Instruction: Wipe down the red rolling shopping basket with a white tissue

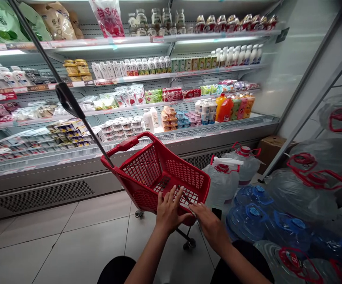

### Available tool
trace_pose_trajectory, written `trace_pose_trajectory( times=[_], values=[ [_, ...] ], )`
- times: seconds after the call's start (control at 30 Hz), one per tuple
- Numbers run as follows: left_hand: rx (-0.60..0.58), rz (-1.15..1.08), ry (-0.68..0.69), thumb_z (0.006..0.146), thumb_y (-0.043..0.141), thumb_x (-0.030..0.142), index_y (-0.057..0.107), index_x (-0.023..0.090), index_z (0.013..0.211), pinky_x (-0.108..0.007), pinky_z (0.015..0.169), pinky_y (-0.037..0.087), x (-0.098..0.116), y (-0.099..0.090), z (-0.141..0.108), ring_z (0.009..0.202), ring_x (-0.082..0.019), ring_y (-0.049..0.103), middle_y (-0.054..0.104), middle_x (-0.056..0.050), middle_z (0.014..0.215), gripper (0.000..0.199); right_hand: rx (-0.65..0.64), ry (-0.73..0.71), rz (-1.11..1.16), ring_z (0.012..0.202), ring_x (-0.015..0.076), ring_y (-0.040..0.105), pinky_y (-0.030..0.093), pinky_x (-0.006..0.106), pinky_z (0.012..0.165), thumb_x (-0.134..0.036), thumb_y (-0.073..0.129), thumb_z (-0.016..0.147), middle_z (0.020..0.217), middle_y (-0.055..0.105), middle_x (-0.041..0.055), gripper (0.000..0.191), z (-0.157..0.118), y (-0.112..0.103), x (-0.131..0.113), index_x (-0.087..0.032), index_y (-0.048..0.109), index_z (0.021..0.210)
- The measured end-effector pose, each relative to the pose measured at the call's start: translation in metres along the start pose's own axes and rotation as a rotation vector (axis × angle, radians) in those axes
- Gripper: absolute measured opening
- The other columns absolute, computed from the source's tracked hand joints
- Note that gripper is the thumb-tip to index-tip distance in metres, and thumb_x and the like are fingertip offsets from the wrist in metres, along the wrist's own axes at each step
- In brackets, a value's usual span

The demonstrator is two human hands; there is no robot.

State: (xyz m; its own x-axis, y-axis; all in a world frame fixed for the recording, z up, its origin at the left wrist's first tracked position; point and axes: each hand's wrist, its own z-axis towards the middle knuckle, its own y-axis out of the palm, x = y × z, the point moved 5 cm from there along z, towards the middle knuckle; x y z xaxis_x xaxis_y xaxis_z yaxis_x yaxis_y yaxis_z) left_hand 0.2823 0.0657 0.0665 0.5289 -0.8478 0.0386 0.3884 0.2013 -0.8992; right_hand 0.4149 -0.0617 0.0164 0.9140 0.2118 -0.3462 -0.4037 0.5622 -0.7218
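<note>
A red plastic shopping cart (143,199) stands in front of me, its basket tilted toward my side. My left hand (169,211) is over the basket's near rim, fingers spread and holding nothing. Beside it, my right hand (210,225) reaches in from the right with its fingers stretched toward the rim's near corner; nothing shows in its grip. Whether either hand touches the rim is hard to tell. Small dark items (163,183) lie on the basket floor, too unclear to name. A dark rectangle (216,213) shows just behind my right hand.
An open refrigerated case (106,153) with drinks and yogurt runs behind the cart. Large water bottles (252,213) crowd the right side, with a cardboard box (270,148) behind them. A dark pole (61,86) slants down to the cart's handle. The floor (94,236) is tiled.
</note>
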Motion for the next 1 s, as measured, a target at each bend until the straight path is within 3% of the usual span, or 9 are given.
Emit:
trace_pose_trajectory(
  times=[0.13,0.27,0.37,0.47,0.7,1.0],
  values=[
    [-0.039,0.016,0.060,0.091,0.057,0.073,0.013,0.033,0.167,-0.053,0.120,0.030,-0.001,-0.007,0.000,0.134,-0.031,0.057,0.040,-0.009,0.167,0.097,-0.007,-0.047,-0.012,0.139,0.0205,0.057,0.047,0.048,0.119,0.000,0.035,0.096,0.146,0.064,0.0076,0.067,-0.001,-0.005,-0.003,-0.025,0.043,0.158],
    [-0.071,0.052,0.192,0.099,0.055,0.060,0.012,0.030,0.168,-0.042,0.122,0.031,-0.029,-0.018,0.000,0.145,-0.025,0.048,0.034,-0.006,0.170,0.086,-0.006,0.017,-0.079,0.138,0.0214,0.058,0.035,0.056,0.126,-0.003,0.034,0.099,0.143,0.067,0.0065,0.061,0.011,-0.016,0.040,-0.026,0.049,0.154],
    [-0.004,0.135,0.131,0.102,0.054,0.052,0.024,0.027,0.166,-0.045,0.127,0.025,-0.058,-0.023,0.001,0.151,-0.026,0.040,0.038,-0.005,0.168,0.076,0.031,0.125,-0.092,0.139,0.0227,0.058,0.033,0.060,0.125,-0.009,0.033,0.102,0.143,0.067,0.0051,0.056,0.022,-0.021,0.072,-0.028,0.052,0.152],
    [0.028,0.161,0.062,0.104,0.051,0.045,0.036,0.028,0.162,-0.046,0.126,0.029,-0.067,-0.018,0.001,0.146,-0.026,0.047,0.046,-0.003,0.164,0.063,0.050,0.179,-0.065,0.139,0.0237,0.057,0.035,0.061,0.124,-0.015,0.034,0.105,0.143,0.067,0.0055,0.052,0.024,-0.020,0.079,-0.028,0.052,0.152],
    [0.082,0.169,-0.053,0.106,0.046,0.032,0.040,0.032,0.160,-0.050,0.122,0.032,-0.044,-0.009,0.001,0.134,-0.026,0.056,0.052,0.000,0.160,0.054,0.058,0.108,-0.076,0.137,0.0213,0.059,0.039,0.052,0.124,-0.010,0.036,0.103,0.147,0.064,0.0057,0.060,0.006,-0.014,0.032,-0.027,0.041,0.160],
    [0.130,0.206,-0.004,0.107,0.042,0.031,0.020,0.027,0.167,-0.044,0.122,0.031,-0.019,-0.009,-0.001,0.137,-0.023,0.055,0.041,-0.005,0.166,0.063,0.095,-0.076,-0.210,0.135,0.0211,0.061,0.047,0.045,0.119,0.001,0.036,0.094,0.149,0.062,0.0100,0.065,0.080,0.033,-0.025,-0.017,0.046,0.157]
  ],
)
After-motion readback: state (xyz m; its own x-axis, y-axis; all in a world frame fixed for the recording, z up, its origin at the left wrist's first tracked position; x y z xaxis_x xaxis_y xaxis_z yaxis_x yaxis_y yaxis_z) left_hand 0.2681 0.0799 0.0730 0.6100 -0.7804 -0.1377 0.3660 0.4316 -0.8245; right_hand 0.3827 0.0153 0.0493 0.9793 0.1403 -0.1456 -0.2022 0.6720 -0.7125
